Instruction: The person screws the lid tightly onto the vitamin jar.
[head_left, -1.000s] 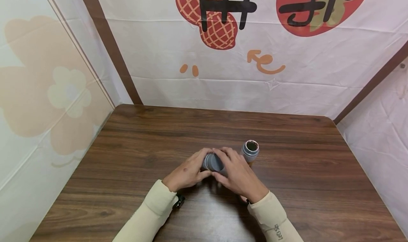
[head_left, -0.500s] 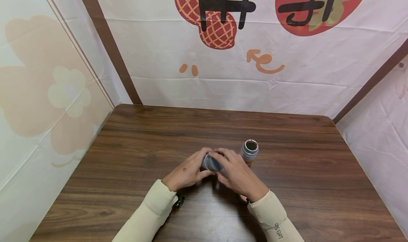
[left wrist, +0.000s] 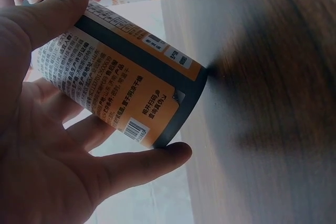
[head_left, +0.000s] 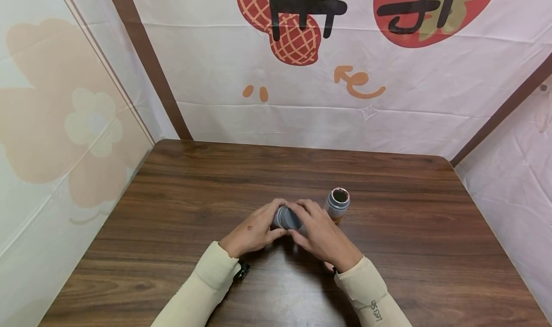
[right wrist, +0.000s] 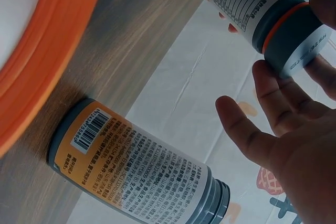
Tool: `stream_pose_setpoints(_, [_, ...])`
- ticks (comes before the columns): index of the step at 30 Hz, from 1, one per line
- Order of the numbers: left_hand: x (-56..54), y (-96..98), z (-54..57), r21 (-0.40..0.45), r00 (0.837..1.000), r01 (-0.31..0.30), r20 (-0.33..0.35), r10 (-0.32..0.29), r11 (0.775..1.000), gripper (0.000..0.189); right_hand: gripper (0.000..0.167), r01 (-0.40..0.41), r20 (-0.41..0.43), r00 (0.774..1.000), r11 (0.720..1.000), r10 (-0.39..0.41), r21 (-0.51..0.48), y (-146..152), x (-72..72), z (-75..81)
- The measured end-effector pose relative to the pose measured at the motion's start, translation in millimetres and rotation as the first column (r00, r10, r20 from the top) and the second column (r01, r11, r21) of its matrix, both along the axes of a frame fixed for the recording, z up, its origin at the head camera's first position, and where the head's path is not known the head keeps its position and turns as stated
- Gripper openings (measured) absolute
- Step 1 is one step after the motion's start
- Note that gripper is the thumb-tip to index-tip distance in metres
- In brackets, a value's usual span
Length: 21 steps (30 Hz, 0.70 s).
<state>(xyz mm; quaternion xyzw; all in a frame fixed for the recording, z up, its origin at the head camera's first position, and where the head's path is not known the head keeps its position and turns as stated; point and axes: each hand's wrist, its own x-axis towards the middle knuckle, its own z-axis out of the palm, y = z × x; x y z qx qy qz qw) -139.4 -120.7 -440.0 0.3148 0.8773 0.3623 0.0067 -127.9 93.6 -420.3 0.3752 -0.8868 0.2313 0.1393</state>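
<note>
My left hand (head_left: 254,229) grips a supplement bottle (left wrist: 126,77) with an orange and white printed label and dark grey bands. It leans, one edge of its base close at the table. On the bottle's top is a dark grey screw cap (right wrist: 299,38) with a thin orange ring below it. My right hand (head_left: 319,231) holds this cap between its thumb and fingers, with some fingers (right wrist: 236,121) spread off it. A second, matching bottle (right wrist: 131,163) stands just beyond my right hand, uncapped. Its round mouth (head_left: 340,196) shows a dark inside.
A round thing with an orange rim (right wrist: 79,30) and white inside sits close to the right wrist camera, partly out of frame. The brown wooden table (head_left: 194,188) reaches back to a printed cloth wall (head_left: 207,78).
My right fingers shift over the cap's top and then back a little. The left hand, its bottle and the second bottle stay in place.
</note>
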Motion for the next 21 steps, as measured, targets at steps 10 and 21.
stream_pose_setpoints(10, [0.0,-0.6,1.4,-0.023,1.000,0.006,-0.012,-0.006,1.000,0.055,0.066,0.020,-0.012,1.000,0.999,-0.020,0.028,0.7,0.1,-0.6])
stream_pose_setpoints(21, [0.1,-0.6,1.5,-0.008,1.000,0.012,0.000,-0.012,1.000,0.050,0.069,-0.031,-0.048,0.998,1.000,0.031,0.007,2.0,-0.9,-0.8])
